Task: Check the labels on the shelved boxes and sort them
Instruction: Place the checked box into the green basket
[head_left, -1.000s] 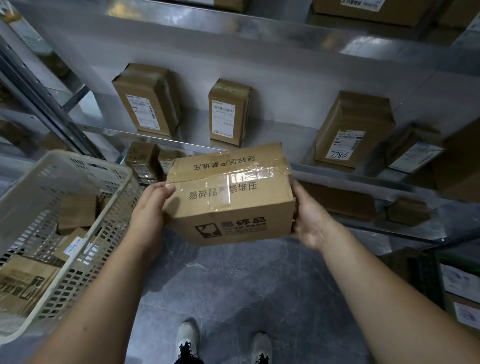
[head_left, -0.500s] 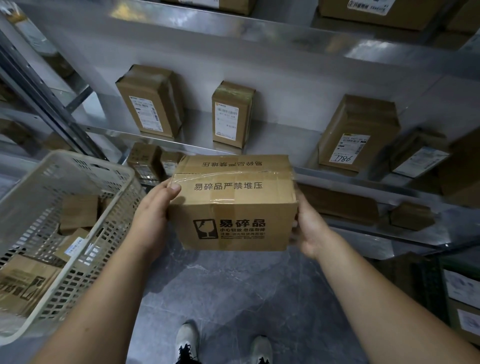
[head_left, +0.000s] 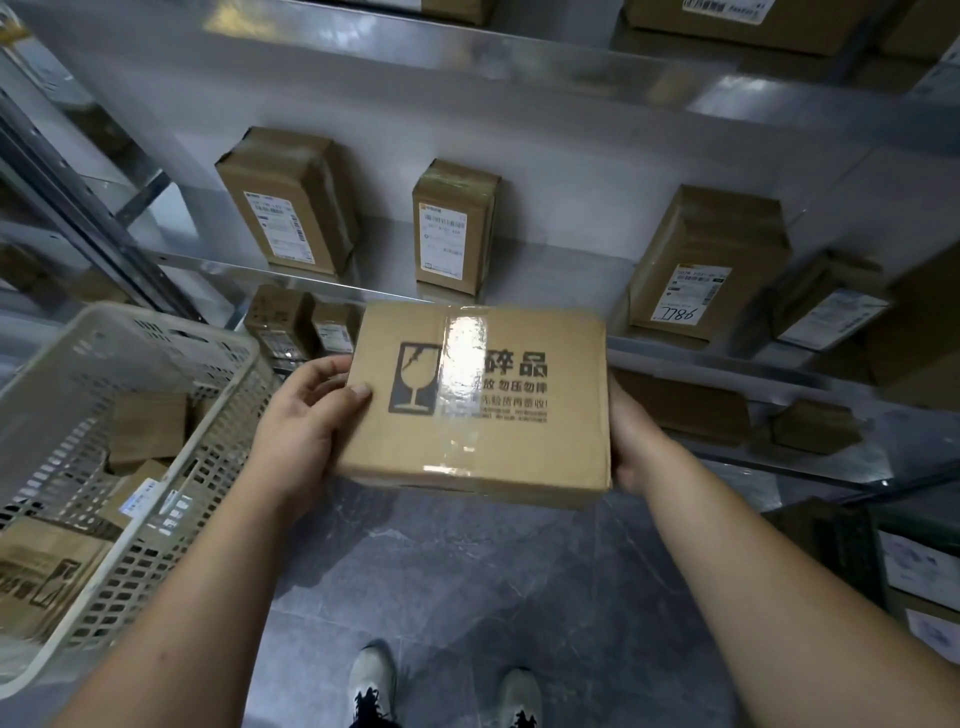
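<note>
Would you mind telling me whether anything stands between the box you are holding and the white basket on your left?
Nothing visible does: only the left hand lies between the box and the basket, whose top is open. The right hand holds the far side.

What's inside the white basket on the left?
The basket holds several cardboard boxes, one showing a white label; its mesh wall partly hides the rest.

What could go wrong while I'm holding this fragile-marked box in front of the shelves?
The box is held only at its ends, left hand and right hand, above bare floor; a slip could drop it by your shoes. The face showing carries only the broken-glass mark, no shipping label, so it could get mis-sorted into the basket.
</note>
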